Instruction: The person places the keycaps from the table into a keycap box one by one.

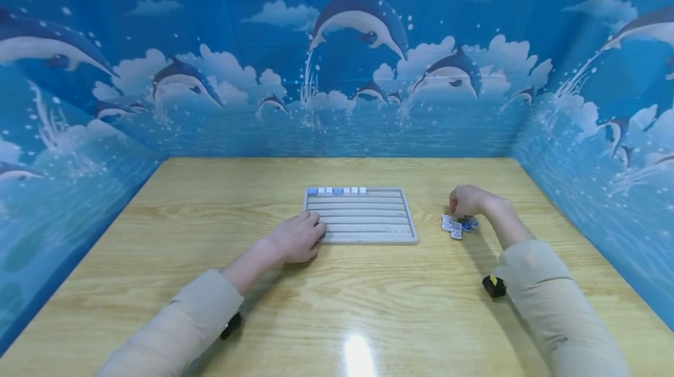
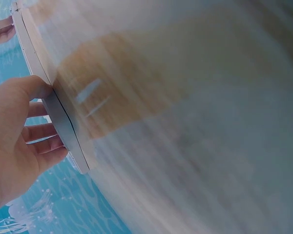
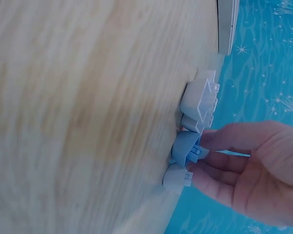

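A pale grey ribbed tray lies on the table, with several white and blue keycaps lined up along its far row. My left hand grips the tray's left side near the front corner; in the left wrist view the thumb presses its edge and the other fingers curl over it. To the tray's right, my right hand reaches down over a small group of loose white keycaps and blue ones. Seen from the right wrist, its thumb and fingertips close around a blue keycap, beside a white keycap.
The wooden table runs back to a blue dolphin-print curtain that also encloses both sides. Black devices hang below both sleeves, the right one close over the tabletop. Light glares on the table's near middle.
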A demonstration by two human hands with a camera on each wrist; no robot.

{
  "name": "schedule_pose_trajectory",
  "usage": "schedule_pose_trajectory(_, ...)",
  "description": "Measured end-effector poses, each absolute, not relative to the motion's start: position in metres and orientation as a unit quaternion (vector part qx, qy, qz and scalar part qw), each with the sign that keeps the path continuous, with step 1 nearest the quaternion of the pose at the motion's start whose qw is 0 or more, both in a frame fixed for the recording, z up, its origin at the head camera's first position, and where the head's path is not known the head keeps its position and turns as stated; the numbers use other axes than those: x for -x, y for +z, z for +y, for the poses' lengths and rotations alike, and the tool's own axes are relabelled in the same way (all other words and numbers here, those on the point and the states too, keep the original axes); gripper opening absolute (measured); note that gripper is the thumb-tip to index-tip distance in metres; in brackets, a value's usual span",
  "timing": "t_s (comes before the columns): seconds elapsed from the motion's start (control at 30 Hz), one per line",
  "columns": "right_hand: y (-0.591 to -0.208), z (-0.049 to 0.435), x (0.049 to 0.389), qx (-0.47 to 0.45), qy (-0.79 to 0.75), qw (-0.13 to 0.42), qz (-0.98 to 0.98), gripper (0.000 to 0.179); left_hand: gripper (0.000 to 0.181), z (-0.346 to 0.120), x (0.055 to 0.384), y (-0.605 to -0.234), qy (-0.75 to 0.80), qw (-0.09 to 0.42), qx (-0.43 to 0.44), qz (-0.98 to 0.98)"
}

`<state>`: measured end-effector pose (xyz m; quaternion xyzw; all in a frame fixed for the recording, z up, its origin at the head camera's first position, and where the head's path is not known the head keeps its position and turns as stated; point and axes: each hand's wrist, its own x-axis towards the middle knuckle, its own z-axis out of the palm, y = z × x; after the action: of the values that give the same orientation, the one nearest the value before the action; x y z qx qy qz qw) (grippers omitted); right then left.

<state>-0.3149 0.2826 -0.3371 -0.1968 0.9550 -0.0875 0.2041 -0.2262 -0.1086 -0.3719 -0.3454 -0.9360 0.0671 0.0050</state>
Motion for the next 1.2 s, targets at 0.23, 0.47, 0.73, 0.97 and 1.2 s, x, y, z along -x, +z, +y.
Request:
schedule_pose_trajectory(0.23,-0.334,0.284,0.316,0.205,-0.114,0.173,0.957,0.010,0.025,-0.109,0.226,-0.371,0.060,-0.002,0.343,-0.937)
schedule_pose_trajectory(0.47,-0.328,0.275,0.311,0.205,-0.114,0.118,0.965,0.020,0.024,-0.109,0.227,-0.371,0.036,-0.009,0.340,-0.940)
schedule_pose_trajectory(0.73,-0.324,0.260,0.312,0.227,-0.109,0.083,0.964,0.026,0.024,-0.108,0.229,-0.372,0.038,0.000,0.341,-0.939)
schedule_pose_trajectory(0.97,-0.324,0.241,0.309,0.259,-0.118,0.082,0.955,0.023,0.024,-0.107,0.230,-0.371,0.044,-0.001,0.335,-0.941)
schedule_pose_trajectory(1.2,-0.326,0.222,0.306,0.280,-0.139,0.103,0.944,0.026,0.024,-0.107,0.229,-0.371,0.040,0.001,0.341,-0.939)
